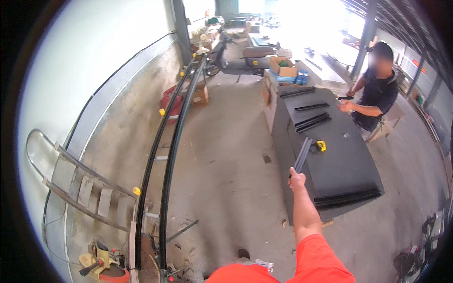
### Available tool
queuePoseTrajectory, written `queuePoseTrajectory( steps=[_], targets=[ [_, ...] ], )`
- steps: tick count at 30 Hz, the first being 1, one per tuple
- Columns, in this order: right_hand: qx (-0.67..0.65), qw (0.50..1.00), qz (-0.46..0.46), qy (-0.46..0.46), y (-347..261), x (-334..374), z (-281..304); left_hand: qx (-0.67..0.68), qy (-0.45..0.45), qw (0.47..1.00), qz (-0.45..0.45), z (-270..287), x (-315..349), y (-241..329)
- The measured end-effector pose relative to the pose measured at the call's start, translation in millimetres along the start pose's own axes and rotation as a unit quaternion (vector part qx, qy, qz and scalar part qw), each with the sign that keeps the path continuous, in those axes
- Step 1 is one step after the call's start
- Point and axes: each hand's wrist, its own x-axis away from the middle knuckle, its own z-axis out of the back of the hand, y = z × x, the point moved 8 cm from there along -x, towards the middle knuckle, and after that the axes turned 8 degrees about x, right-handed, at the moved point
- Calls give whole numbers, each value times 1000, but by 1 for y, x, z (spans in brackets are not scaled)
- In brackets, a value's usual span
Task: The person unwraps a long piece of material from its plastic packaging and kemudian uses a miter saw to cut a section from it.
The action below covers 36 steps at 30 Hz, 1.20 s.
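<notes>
My right hand [296,179], at the end of my stretched-out arm, is closed round the near end of a pair of dark, straight profile strips [303,153]. They reach over the left edge of a dark grey worktable [349,165]. Just right of their far ends lies a yellow and black tape measure [321,145]. Farther back on the table are more short black strips [312,122], in rows. Longer black strips [347,199] lie along the near edge. My left hand is out of the picture.
Across the table a person [377,89] holds a short black piece. On the left, a long black rail frame [172,137] runs away from me beside a ladder [89,188]. A cutting saw [106,264] sits at lower left. A scooter [240,59] and cardboard box [283,67] are farther back.
</notes>
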Motion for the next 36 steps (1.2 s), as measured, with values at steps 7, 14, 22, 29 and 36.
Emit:
queuePoseTrajectory(
  steps=[7,14,22,29,36],
  targets=[
    [-277,957,82,-40,-66,-101,7,1,5,1000,5,-2,22,-3],
    [-107,948,56,-295,15,45,-133,36,47,997,39,29,49,-83],
    [210,784,-169,-560,332,439,-144,-17,144,988,47,131,93,-300],
    [501,605,46,-617,414,589,-122,-43,478,870,-114,336,117,-337],
    [514,485,176,-685,449,808,-132,-222,448,822,-274,517,41,-328]
  ],
)
